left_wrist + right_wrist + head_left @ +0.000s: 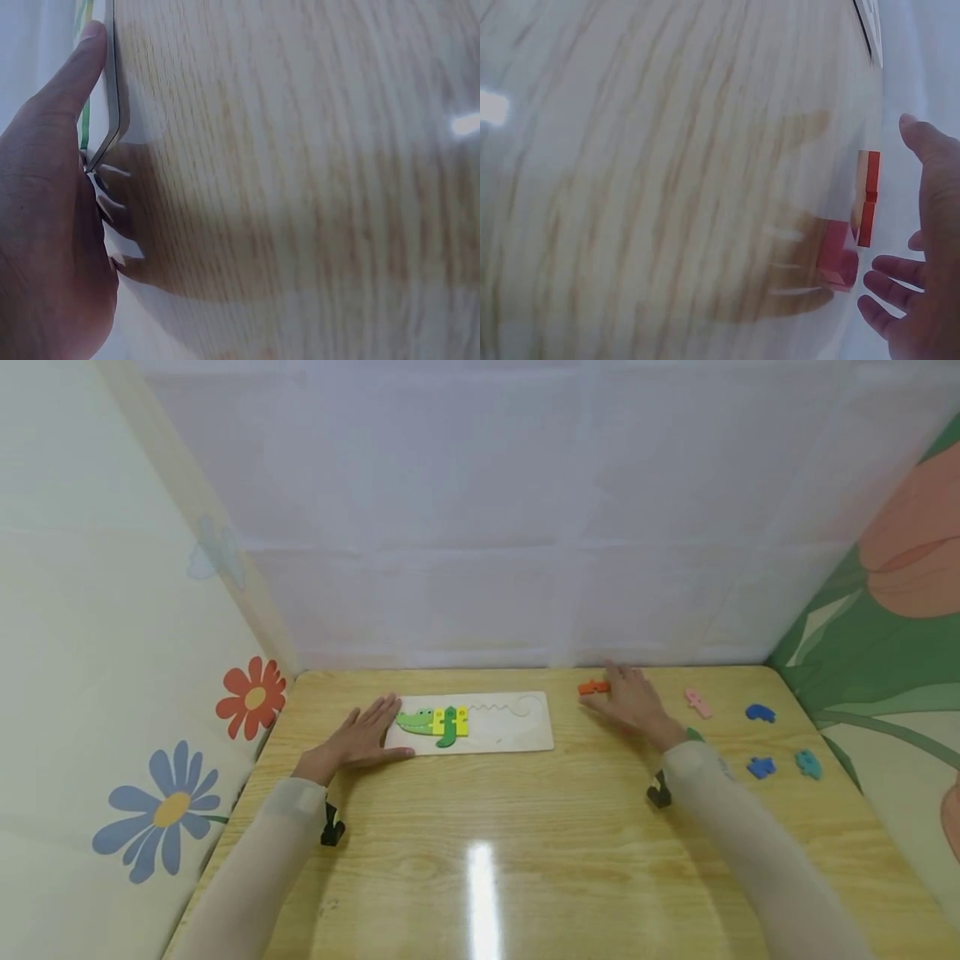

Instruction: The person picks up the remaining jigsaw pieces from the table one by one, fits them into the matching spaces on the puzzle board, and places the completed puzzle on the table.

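Left hand (363,739) spread wide over the left end of a pale puzzle board (513,731), thumb along its near edge; nothing gripped; the splayed fingers probably keep the board from sliding; a green crocodile head (415,721) and yellow pieces (462,727) sit at that end, a wavy outline curling into a spiral on the bare right part; right hand (633,700) at the table's far edge, beyond the board's right end, thumb and fingers well parted, a wide grasp holding nothing; an orange piece (592,687) lies before it, apart from the thumb in the right wrist view, a red piece (836,255) just beside; pink piece (697,702) and teal piece (808,763) lie farther right, loosely scattered, perhaps so each can be picked singly
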### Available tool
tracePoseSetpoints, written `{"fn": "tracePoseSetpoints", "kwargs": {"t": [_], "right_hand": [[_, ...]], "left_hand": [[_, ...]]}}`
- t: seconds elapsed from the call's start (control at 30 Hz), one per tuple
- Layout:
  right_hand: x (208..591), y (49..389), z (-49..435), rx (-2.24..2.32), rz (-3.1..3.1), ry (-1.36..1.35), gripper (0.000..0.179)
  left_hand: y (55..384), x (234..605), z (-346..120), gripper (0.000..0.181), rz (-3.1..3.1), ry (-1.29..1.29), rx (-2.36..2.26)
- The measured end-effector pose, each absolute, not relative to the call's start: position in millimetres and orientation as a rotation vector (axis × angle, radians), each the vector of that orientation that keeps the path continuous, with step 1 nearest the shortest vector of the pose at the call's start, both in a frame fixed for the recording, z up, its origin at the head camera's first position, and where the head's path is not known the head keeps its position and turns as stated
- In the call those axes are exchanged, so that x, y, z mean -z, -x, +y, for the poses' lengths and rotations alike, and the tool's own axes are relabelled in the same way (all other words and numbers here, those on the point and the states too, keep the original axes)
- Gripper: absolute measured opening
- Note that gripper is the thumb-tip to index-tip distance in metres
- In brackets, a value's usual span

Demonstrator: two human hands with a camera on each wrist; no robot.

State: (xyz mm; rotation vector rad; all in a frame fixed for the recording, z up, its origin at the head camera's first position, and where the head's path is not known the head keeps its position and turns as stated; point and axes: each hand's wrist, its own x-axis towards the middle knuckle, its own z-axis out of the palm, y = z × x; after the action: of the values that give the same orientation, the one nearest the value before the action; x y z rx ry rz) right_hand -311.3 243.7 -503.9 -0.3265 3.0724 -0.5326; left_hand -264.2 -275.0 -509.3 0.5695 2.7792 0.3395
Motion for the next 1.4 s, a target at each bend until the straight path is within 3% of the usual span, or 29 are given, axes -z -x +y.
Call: {"fn": "tracePoseSetpoints", "kwargs": {"t": [0.37, 1.0, 1.4], "right_hand": [[518, 314, 239, 0.699, 3.075, 0.277, 0.092], [524, 314, 228, 0.797, 3.122, 0.215, 0.096], [527, 319, 220, 0.834, 3.208, 0.185, 0.081]], "left_hand": [[263, 511, -273, 0.113, 2.765, -0.555, -0.357], [262, 509, -273, 0.113, 2.767, -0.544, -0.356], [264, 510, -274, 0.113, 2.771, -0.552, -0.375]]}}
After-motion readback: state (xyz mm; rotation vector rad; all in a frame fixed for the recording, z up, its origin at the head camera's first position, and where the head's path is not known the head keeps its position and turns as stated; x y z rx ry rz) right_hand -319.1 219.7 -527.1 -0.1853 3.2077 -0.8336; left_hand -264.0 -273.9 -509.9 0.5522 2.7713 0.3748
